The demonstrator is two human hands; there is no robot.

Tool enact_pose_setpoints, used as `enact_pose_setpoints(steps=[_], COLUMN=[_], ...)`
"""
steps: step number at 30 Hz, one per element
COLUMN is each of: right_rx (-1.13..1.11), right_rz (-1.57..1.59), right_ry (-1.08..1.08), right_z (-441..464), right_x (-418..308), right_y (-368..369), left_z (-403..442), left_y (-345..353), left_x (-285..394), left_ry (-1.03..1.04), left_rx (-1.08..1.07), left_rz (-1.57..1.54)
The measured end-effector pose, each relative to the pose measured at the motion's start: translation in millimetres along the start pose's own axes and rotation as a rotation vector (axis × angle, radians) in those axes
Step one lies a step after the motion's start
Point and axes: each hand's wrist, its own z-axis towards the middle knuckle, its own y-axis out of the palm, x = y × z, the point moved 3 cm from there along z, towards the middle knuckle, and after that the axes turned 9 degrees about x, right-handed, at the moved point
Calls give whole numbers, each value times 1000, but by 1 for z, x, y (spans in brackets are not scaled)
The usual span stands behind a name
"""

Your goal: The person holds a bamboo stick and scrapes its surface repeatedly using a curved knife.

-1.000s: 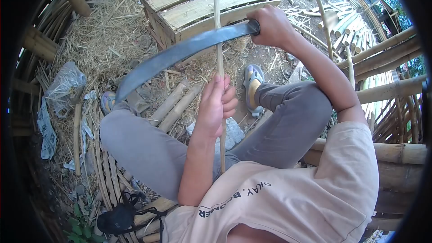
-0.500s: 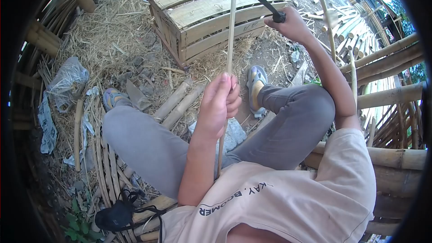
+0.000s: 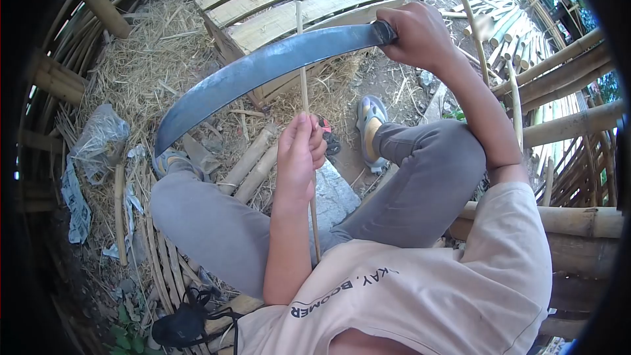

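Note:
My left hand (image 3: 301, 154) is closed around a thin bamboo strip (image 3: 304, 95), which stands nearly upright with its lower end down by my lap. Out to the right, my right hand (image 3: 424, 36) grips the dark handle of a machete (image 3: 263, 67) with a long, curved blade. The blade stretches leftward across the view and its tip points down over my foot at left. It covers part of the strip's upper half; whether the two touch I cannot tell. The strip's top end shows above the blade.
A slatted wooden crate (image 3: 289, 3) stands on straw-covered ground ahead. Bamboo poles (image 3: 256, 174) and a pale stone block (image 3: 334, 192) lie between my legs. A plastic bag (image 3: 100, 133) is at left, a black pouch-like thing (image 3: 177, 327) by my side. Bamboo rails (image 3: 572, 125) flank me at right.
The machete has swung so that its broad blade now lies across the view in front of the strip. My left hand and the strip have shifted left and slightly down.

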Motion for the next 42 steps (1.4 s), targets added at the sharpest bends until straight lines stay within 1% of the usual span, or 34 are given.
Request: enact_pose_setpoints(steps=[2,3,7,10,14,16,17,20,22,27,33,36,37,39,42], right_rx=[-155,-235,-387,-338,-368,-367,-367,-359,-355,-381,-404,-348,-361,-380,-338], right_rz=[-31,15,182,231,265,278,279,220,237,177,126,119,110,89,59], right_ry=[35,43,37,-15,-5,46,74,32,45,26,28,49,64,93,55], right_z=[-4,-5,-13,-11,-12,-13,-14,-9,-14,-9,-6,-6,-7,-8,-7], right_x=[-6,-11,-30,-40,-46,-50,-51,-45,-41,-36,-32,-22,-20,-15,-11], right_y=[12,17,37,45,59,68,71,73,77,80,81,80,81,84,81], left_z=[0,0,0,1,3,4,1,-4,-5,1,3,4,3,3,6], left_y=[-1,-2,-2,2,-2,-2,0,7,9,5,8,8,7,5,9], left_x=[0,2,6,3,-4,-8,-9,-9,-12,-19,-18,-17,-16,-20,-18], left_ry=[2,9,12,6,17,49,38,21,37,92,102,126,142,111,103], left_rx=[5,7,-29,-49,35,110,115,103,82,134,152,144,142,154,141], left_rz=[-8,-11,-25,-2,71,103,125,185,219,282,298,296,296,298,277])
